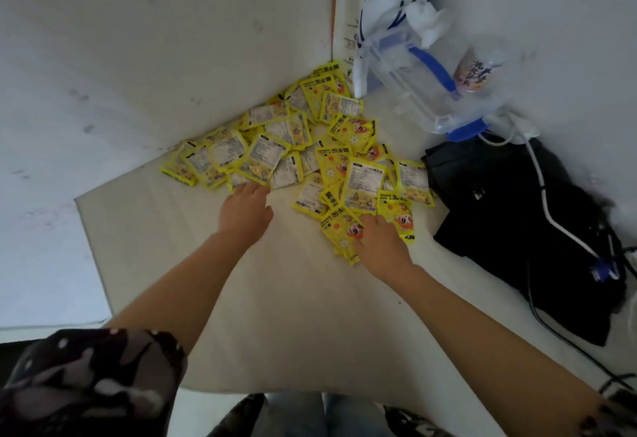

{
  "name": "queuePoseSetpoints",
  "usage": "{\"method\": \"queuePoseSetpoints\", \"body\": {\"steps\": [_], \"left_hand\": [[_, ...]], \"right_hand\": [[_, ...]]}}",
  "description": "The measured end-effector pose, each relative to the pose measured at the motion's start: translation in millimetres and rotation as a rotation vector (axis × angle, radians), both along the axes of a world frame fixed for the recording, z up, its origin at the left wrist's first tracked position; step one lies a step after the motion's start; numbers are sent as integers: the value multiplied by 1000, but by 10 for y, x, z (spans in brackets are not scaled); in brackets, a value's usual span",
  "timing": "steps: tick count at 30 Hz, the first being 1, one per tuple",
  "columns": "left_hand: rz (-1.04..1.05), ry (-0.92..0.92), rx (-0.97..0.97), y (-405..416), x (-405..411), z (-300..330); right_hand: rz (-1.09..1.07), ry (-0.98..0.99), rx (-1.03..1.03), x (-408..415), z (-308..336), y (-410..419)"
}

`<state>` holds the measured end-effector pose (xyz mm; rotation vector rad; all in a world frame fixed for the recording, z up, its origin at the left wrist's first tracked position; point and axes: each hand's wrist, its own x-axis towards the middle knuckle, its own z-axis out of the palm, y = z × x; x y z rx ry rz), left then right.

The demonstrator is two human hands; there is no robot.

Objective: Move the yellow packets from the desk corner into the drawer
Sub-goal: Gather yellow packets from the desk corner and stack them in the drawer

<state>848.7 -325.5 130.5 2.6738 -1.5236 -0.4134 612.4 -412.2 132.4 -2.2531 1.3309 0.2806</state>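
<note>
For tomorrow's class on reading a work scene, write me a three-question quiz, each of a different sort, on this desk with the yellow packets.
1. True or false: the yellow packets lie heaped in the desk corner, against the wall.
2. What lies right of the heap? A) black bag B) red box C) laptop
3. Fill in: the right hand rests on the near ____ of the heap, while the left hand touches its front.

Key
1. True.
2. A: the black bag is there.
3. Edge.
</note>
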Motion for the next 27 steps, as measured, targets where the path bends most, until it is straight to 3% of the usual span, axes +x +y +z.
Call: {"method": "queuePoseSetpoints", "body": {"steps": [5, 9, 19, 27], "left_hand": [[153, 70, 39, -401, 533, -68], [126, 70, 69, -670, 726, -134], [107, -23, 47, -997, 672, -385], [78, 40, -78, -804, 613, -401]], "right_hand": [[38, 127, -60, 140, -99, -61], [45, 155, -127, 203, -164, -77], [-23, 105, -40, 292, -220, -143], [-36, -28, 93, 310, -200, -144]]}}
